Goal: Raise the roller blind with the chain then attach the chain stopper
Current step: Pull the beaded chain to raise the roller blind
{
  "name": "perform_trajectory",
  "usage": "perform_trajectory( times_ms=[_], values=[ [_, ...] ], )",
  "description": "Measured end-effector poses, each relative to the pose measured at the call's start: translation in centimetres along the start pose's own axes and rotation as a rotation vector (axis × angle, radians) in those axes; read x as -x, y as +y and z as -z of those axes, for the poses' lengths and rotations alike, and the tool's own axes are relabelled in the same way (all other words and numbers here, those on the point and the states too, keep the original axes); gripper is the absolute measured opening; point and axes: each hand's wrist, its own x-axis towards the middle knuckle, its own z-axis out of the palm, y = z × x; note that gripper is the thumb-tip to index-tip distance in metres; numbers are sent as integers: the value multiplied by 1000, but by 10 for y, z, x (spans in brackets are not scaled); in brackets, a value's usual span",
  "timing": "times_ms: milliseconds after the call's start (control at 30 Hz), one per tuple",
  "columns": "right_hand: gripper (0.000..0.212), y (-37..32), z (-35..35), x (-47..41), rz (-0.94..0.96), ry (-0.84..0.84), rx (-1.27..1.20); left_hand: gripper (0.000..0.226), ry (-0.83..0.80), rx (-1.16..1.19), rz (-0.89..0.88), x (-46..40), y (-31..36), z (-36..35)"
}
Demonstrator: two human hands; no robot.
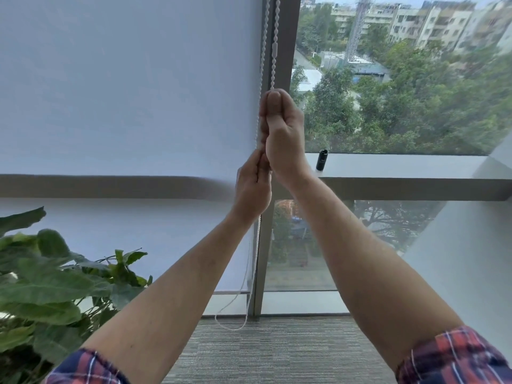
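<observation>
A white roller blind [124, 106] covers the left window pane, its bottom bar [232, 292] low near the floor. A white bead chain [275, 26] hangs in two strands along the grey window frame, with a white connector piece [275, 49] on the right strand. My right hand [281, 134] grips the right strand, thumb on top. Just below it, my left hand [253, 187] grips the chain too. The chain's lower loop [235, 325] hangs down to the carpet. A small black cylinder [321, 159], perhaps the stopper, stands on the window ledge to the right.
A leafy green plant [52, 284] stands at the lower left. The grey ledge [401, 164] crosses the window at hand height. Grey carpet [277, 353] lies below. Trees and buildings show through the bare right pane.
</observation>
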Motion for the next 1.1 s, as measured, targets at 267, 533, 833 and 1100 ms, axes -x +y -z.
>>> perform_trajectory(
  times_ms=[267,533,833,1100],
  values=[
    [35,6,4,10,76,52,66,24,-148,204,49,3,4,16],
    [34,40,17,39,3,91,167,31,-185,304,156,-4,15,28],
    [37,74,30,69,-133,64,220,27,-223,280,-23,-38,69,2],
    [33,64,46,67,-251,-55,61,31,-45,229,-46,-29,66,-15]
  ],
)
